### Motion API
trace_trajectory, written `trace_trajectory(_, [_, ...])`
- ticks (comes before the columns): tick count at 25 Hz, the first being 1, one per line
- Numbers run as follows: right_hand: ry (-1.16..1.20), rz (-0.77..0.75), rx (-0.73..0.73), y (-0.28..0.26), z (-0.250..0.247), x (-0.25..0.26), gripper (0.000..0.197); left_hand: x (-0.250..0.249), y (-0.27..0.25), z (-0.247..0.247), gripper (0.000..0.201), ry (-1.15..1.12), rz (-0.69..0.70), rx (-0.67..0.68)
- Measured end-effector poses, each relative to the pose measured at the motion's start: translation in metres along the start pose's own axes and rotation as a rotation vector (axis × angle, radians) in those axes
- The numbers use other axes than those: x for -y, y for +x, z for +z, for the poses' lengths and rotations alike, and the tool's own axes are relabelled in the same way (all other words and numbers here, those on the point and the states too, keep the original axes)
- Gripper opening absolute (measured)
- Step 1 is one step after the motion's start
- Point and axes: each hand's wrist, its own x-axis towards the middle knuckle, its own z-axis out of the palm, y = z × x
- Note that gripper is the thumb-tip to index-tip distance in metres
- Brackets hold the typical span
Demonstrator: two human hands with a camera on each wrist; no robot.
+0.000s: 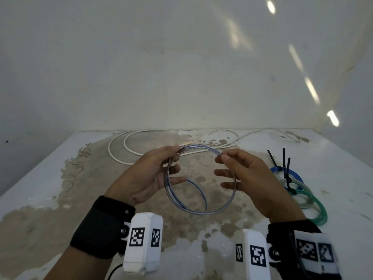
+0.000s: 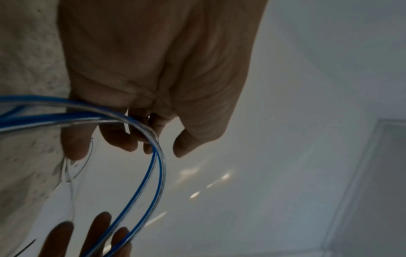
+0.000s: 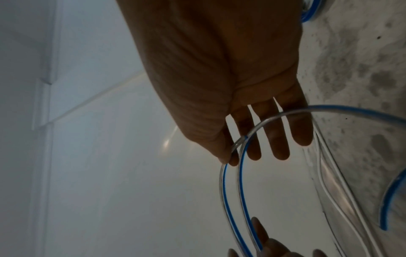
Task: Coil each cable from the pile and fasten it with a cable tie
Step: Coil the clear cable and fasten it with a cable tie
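The blue-striped cable (image 1: 199, 180) hangs as a loop at frame centre, pinched by the left hand (image 1: 149, 174) and right hand (image 1: 248, 178) at its top. Coiling looks nearly done; next it needs a tie (image 1: 286, 170) from the right.

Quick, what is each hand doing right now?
Left hand: pinches the cable coil.
Right hand: pinches the same cable, other fingers straight.
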Motion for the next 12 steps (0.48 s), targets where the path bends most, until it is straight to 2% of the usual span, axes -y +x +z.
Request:
trace_trajectory(7, [-0.083, -0.007, -0.007, -0.001, -0.007, 0.008, 0.017, -0.004, 0.002, 0.002, 0.024, 0.219, 0.045, -0.086])
trace_trajectory(12, [-0.124, -0.064, -0.095, -0.003, -0.001, 0.012, 0.014, -0.002, -0.005, 0.014, 0.021, 0.346, 0.081, -0.001])
